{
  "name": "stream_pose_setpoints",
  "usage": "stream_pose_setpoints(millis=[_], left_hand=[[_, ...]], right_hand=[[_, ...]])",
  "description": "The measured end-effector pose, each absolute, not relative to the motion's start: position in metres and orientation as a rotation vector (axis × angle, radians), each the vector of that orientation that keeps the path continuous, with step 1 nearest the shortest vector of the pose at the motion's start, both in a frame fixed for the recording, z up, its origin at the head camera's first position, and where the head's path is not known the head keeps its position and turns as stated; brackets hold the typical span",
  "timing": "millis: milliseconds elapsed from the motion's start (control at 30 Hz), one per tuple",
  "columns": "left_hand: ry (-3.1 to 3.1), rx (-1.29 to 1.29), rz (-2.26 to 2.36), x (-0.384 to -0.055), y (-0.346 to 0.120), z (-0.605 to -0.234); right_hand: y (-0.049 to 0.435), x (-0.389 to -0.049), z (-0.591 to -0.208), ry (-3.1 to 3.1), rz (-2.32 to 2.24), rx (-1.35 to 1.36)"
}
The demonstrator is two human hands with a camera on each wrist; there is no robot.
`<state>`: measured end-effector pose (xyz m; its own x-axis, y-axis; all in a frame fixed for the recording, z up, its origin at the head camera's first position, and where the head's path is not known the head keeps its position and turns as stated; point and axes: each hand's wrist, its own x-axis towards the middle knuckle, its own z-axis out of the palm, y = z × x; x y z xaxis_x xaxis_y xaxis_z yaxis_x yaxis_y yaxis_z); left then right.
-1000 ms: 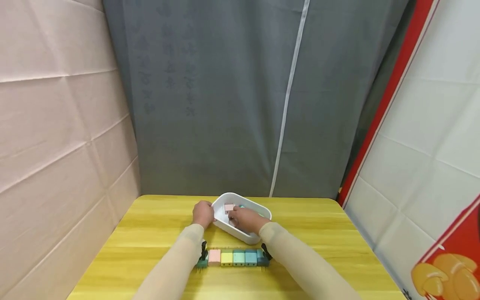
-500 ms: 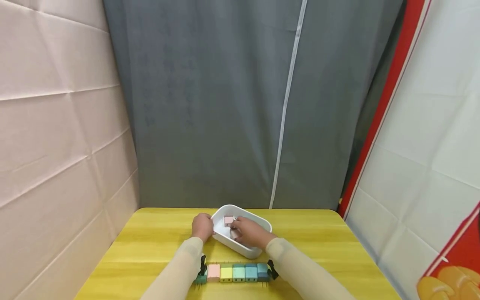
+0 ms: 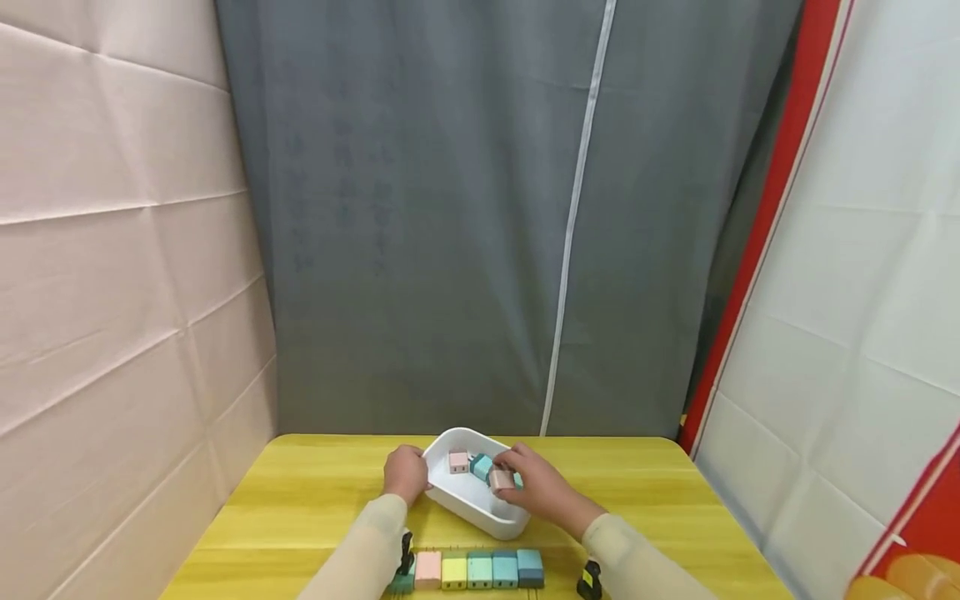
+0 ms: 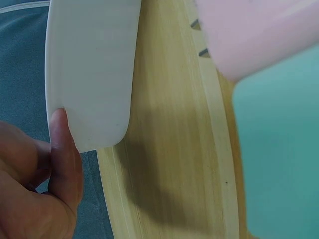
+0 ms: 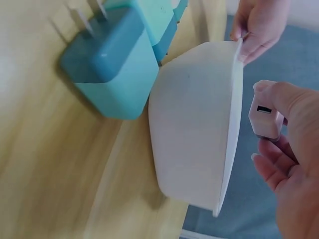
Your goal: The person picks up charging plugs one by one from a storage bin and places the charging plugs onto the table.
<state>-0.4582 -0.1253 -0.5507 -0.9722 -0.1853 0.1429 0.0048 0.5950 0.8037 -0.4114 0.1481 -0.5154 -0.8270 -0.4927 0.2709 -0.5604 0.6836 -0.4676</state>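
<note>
Thumb and fingers of my right hand pinch a pale pink USB charger over the white tub; its USB port shows in the right wrist view. My left hand grips the tub's left rim, with the thumb lying along the outer wall. Inside the tub lie another pink charger and a teal charger. More teal shows at the right hand's fingertips, partly hidden behind the held charger.
In front of the tub, a side-by-side row of chargers stands on the yellow wood-grain table: green, pink, yellow, mint, light blue and dark blue. A grey curtain hangs behind the table.
My right hand has come up and right from deep in the tub with the pink charger, uncovering the teal one. The left hand keeps its hold. The head view has tilted up.
</note>
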Motion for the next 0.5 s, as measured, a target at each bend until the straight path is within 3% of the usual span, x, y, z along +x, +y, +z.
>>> stream_pose_setpoints(millis=[500], left_hand=[[-2.618,0.138,-1.288,-0.457,-0.127,-0.551]], right_hand=[[0.197,-0.360,-0.512,-2.708,0.981,0.805]])
